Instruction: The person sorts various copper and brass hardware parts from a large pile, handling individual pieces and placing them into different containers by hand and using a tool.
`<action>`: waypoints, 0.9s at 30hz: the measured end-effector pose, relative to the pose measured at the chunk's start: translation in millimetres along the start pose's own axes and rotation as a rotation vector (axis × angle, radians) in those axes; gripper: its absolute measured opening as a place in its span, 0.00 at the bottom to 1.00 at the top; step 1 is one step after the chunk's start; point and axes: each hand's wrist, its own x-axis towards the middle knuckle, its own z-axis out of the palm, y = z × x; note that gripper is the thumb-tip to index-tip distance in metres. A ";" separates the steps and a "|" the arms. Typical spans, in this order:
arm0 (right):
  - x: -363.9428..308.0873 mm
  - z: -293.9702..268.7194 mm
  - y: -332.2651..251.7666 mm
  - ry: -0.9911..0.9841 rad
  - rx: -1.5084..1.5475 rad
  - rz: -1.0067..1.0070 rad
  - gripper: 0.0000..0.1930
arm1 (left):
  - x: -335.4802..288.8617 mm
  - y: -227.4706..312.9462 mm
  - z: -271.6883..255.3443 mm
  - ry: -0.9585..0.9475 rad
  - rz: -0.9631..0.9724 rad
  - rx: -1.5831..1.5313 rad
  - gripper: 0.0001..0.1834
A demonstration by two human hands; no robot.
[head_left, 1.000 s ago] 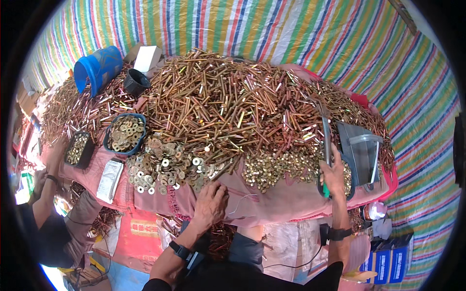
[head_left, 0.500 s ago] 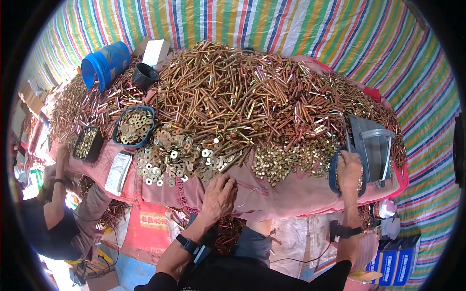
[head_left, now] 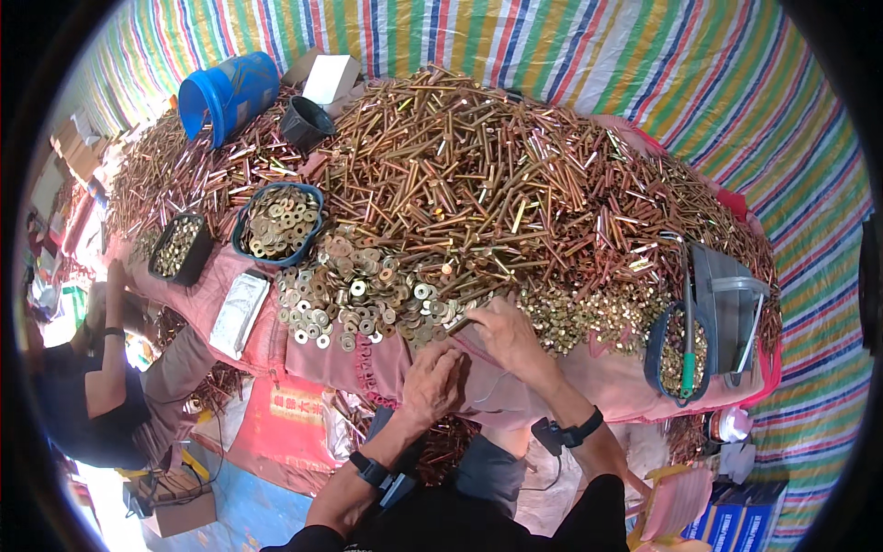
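Note:
My left hand (head_left: 436,380) rests at the front edge of the pink cloth (head_left: 589,377), fingers curled together. Anything inside them is hidden. Just right of it, my right hand (head_left: 508,339) reaches down to the edge of the pile with its fingers drawn together at a bolt (head_left: 458,324). Flat washers (head_left: 368,294) lie heaped to the left of my hands. Small brass-coloured nuts (head_left: 579,317) are spread to the right. Behind them rises a large mound of long bolts (head_left: 460,175). A green-handled tool (head_left: 688,359) lies in a blue tub of nuts (head_left: 653,359).
A grey scoop-like container (head_left: 722,304) stands at the right. On the left are a blue tub of washers (head_left: 317,248), a black box of nuts (head_left: 193,267), a silvery packet (head_left: 239,313), a black cup (head_left: 306,123) and a blue bucket (head_left: 230,97). Another person (head_left: 101,386) works at far left.
My right hand has left the blue tub of nuts and moved left to the pile beside my left hand. The green-handled tool in the tub is uncovered. The view has shifted slightly.

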 end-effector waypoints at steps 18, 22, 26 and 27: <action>10.9 -26.7 27.7 0.055 -0.329 -0.133 0.13 | 1.5 -1.0 -0.7 -0.090 0.035 0.047 0.15; 10.4 -21.6 31.7 -0.020 -0.439 -0.142 0.12 | 2.3 0.7 -1.1 -0.091 0.052 0.082 0.15; 11.6 -31.1 27.5 -0.101 -0.496 -0.169 0.13 | 2.3 1.6 -0.8 -0.099 0.062 0.088 0.15; 11.1 -32.8 24.6 -0.125 -0.473 -0.147 0.14 | 2.7 1.1 -1.2 -0.102 0.065 0.091 0.15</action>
